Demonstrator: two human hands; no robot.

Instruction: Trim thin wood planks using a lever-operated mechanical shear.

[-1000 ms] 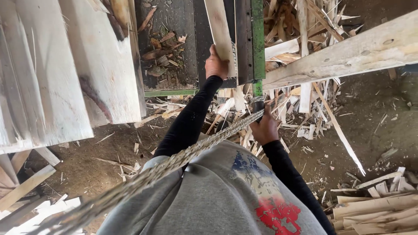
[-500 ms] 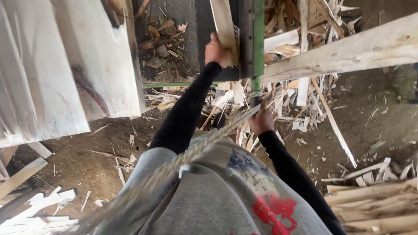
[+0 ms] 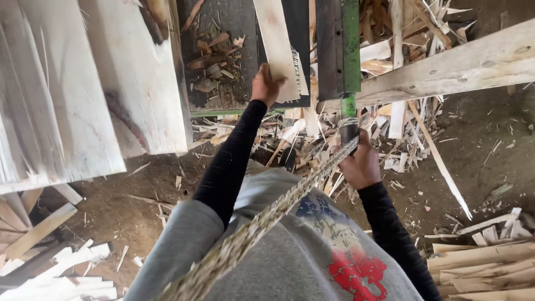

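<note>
My left hand (image 3: pixel 266 85) reaches up and grips the near end of a pale wooden board (image 3: pixel 277 47) that lies on a dark machine table (image 3: pixel 234 33). My right hand (image 3: pixel 361 164) is closed around a dark handle (image 3: pixel 349 132) below a green upright bar (image 3: pixel 350 44) of the machine. A thick braided rope (image 3: pixel 267 223) runs diagonally from the bottom of the view up toward the right hand, across my grey sweater.
A stack of wide pale planks (image 3: pixel 72 95) fills the upper left. A long beam (image 3: pixel 451 67) crosses the upper right. Wood offcuts and splinters (image 3: pixel 312 139) cover the dirt floor under the machine. More boards (image 3: pixel 479 267) lie lower right and slats (image 3: pixel 50 262) lower left.
The view has shifted slightly. My left hand stays on the board's end and my right hand stays low by the green bar, both nearly unmoved.
</note>
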